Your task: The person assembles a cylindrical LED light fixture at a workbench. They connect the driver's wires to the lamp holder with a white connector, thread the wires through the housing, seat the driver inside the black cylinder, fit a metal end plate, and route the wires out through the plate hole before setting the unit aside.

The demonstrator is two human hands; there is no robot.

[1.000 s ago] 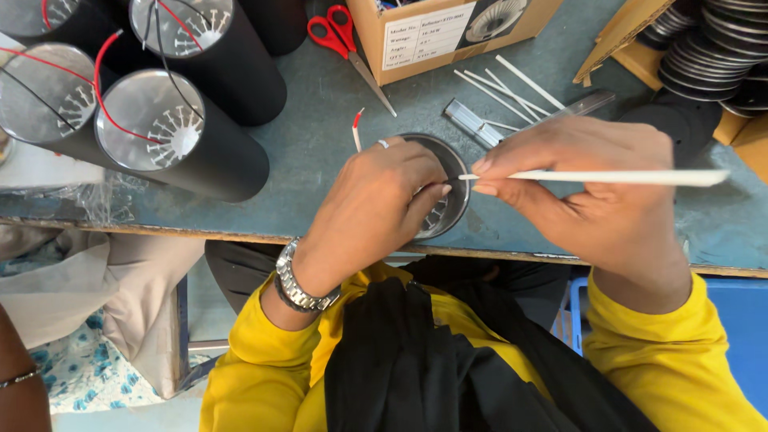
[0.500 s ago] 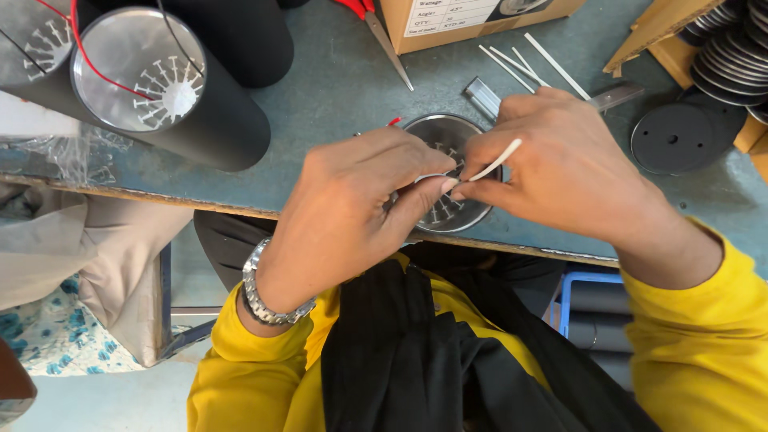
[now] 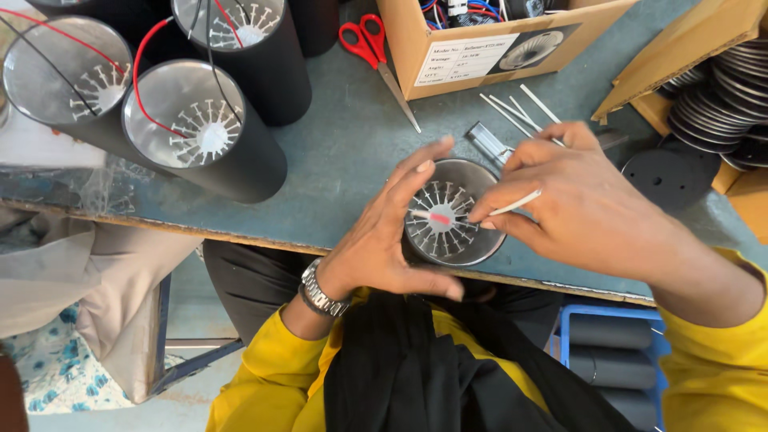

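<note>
Left hand (image 3: 382, 240) cups the round metal reflector (image 3: 450, 213), grip loosely curled; right hand (image 3: 584, 208) pinches a thin white sleeve (image 3: 515, 202) over it.

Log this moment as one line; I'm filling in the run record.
left hand: cups black tube | right hand: pinches white sleeve at tube's mouth | nearby: red scissors, cardboard box

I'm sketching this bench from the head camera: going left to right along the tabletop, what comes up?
Black tubes with red wires → red scissors → left hand → round reflector → thin white stick → right hand → black disc.
</note>
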